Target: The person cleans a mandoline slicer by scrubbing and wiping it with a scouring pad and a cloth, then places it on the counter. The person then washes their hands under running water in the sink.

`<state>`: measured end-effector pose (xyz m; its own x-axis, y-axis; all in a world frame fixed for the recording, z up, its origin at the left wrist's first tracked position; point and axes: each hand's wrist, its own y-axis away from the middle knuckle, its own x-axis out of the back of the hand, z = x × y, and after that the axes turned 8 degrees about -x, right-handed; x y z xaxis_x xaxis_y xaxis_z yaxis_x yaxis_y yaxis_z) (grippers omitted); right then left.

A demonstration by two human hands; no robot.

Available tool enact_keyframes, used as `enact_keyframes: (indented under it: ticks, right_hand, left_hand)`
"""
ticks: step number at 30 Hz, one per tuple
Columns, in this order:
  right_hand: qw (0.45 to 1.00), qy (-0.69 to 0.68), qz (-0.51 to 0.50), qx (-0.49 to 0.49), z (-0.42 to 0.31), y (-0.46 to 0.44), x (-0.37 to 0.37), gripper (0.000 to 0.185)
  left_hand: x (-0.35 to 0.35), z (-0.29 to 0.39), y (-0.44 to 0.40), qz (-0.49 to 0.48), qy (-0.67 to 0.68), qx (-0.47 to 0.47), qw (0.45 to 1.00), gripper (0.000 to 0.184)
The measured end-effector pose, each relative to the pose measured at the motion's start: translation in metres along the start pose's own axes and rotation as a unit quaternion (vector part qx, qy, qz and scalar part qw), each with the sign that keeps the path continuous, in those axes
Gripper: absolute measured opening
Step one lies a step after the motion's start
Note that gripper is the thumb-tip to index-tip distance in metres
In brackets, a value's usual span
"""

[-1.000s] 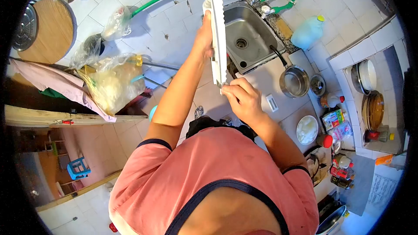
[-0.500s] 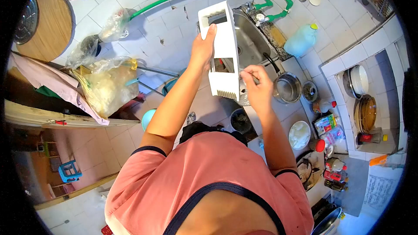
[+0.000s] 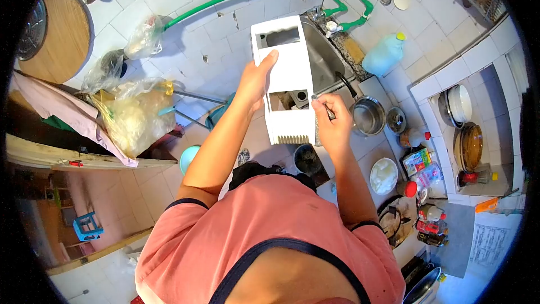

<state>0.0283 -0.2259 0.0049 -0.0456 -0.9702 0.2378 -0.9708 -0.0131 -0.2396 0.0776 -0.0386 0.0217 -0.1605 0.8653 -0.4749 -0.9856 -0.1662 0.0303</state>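
A white plastic rack (image 3: 284, 67) with two rectangular openings and a slotted lower end is held up in front of me. My left hand (image 3: 256, 79) grips its left edge, with the thumb on the face. At its lower right edge, my right hand (image 3: 333, 121) is closed in a pinch around a small dark metal tool (image 3: 323, 106), whose tip meets the rack's side. The tool's exact shape is too small to tell.
Behind the rack lies a steel sink (image 3: 326, 56). To the right are a pot (image 3: 368, 115), a bowl of white pieces (image 3: 384, 176), a blue bottle (image 3: 384, 55) and shelves with bowls. Plastic bags (image 3: 138, 118) hang at left; a bin (image 3: 308, 159) stands below.
The white rack has turned from edge-on to show its broad face and has come lower. Both hands have moved with it, my right hand shifting slightly right and staying at its edge.
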Motion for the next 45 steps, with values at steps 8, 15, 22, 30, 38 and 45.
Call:
enact_keyframes:
  ticks: [8,15,22,30,38,45]
  right_hand:
    - [0.980,0.090,0.041,0.172,-0.014,-0.012,0.005,0.011]
    - [0.998,0.032,-0.011,-0.052,-0.005,-0.009,-0.003,0.019]
    - [0.996,-0.047,0.081,-0.001,-0.025,-0.086,0.003,0.020]
    - [0.989,-0.143,-0.013,-0.033,-0.008,-0.059,-0.015,0.021]
    - [0.976,-0.206,-0.001,-0.070,-0.014,-0.077,-0.011,0.022]
    - [0.972,-0.221,0.022,-0.076,-0.017,-0.090,-0.004,0.020]
  left_hand:
    - [-0.007,-0.001,0.014,0.012,-0.006,-0.017,1.000,0.041]
    - [-0.016,-0.002,0.022,0.038,-0.059,-0.072,0.995,0.034]
    - [-0.025,-0.015,0.035,-0.002,-0.191,-0.064,0.979,0.031]
    - [-0.016,-0.008,0.023,0.050,-0.157,-0.091,0.982,0.032]
    - [-0.014,-0.019,0.024,0.044,-0.099,-0.076,0.991,0.031]
    - [-0.017,-0.031,0.035,0.015,-0.151,-0.082,0.985,0.030]
